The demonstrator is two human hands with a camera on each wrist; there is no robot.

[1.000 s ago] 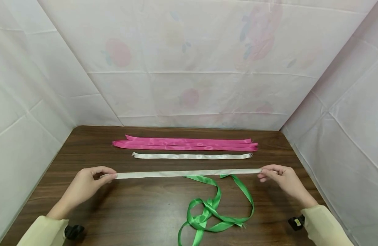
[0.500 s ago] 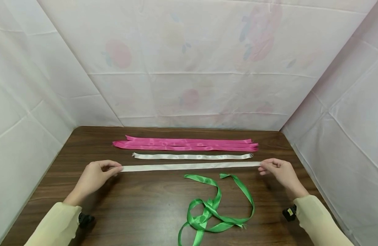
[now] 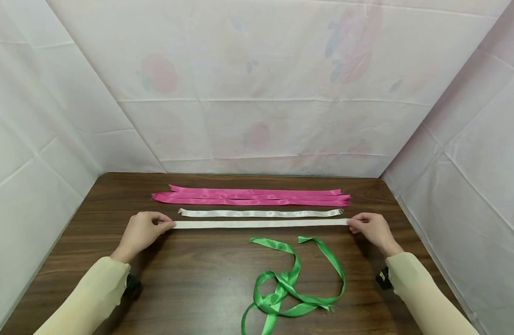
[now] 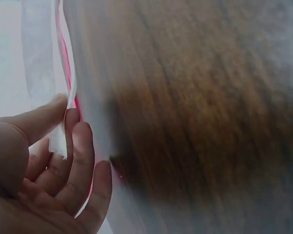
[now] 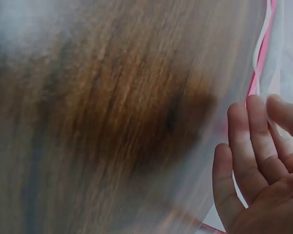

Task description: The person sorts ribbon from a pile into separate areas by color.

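Observation:
A white ribbon (image 3: 261,224) stretches straight from side to side between both hands. My left hand (image 3: 145,232) pinches its left end between thumb and index finger; in the left wrist view a short tail of the ribbon (image 4: 58,140) hangs past the thumb, the other fingers loosely bent. My right hand (image 3: 373,230) pinches the right end, and in the right wrist view its thumb and fingertips (image 5: 256,101) meet at the ribbon. Just behind the held ribbon, a shorter-looking white ribbon (image 3: 261,214) lies on the table, nearly parallel to it.
Several pink ribbons (image 3: 248,196) lie side by side at the back of the brown wooden table (image 3: 190,288). A long green ribbon (image 3: 288,284) lies loosely looped in front of the hands. Pale cloth walls (image 3: 257,93) stand behind and on both sides.
Both hands have carried the white ribbon away from the body, from over the green ribbon's ends to just in front of the other white ribbon. The left hand also shifted right.

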